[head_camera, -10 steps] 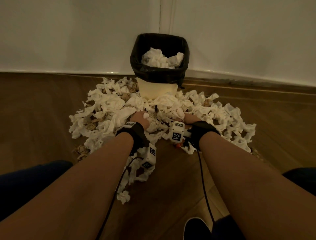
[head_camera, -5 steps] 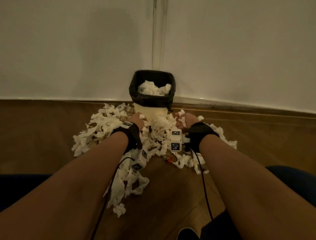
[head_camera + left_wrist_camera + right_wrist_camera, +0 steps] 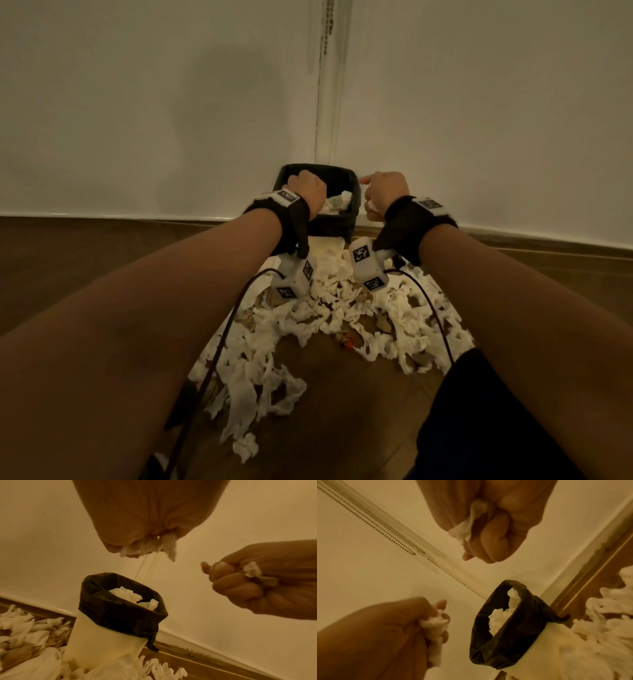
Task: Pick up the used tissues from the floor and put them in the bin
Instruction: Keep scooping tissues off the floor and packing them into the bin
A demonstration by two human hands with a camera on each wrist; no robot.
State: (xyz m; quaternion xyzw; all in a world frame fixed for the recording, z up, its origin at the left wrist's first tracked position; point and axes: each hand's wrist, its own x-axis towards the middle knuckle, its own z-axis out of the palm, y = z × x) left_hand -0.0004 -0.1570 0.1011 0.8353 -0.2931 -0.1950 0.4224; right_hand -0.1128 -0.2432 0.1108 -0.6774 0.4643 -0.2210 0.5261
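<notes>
Against white wall, black-lined bin (image 3: 354, 219) holds crumpled tissues (image 3: 337, 205).

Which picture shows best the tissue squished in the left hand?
The left wrist view: the tissue wad pokes out below the left hand, close up. The right wrist view shows it smaller and blurred in the fist. The head view shows only the back of that hand over the bin.

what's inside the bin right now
The bin, lined with a black bag, holds crumpled white tissues near its rim. Whatever lies beneath them is covered.
</notes>
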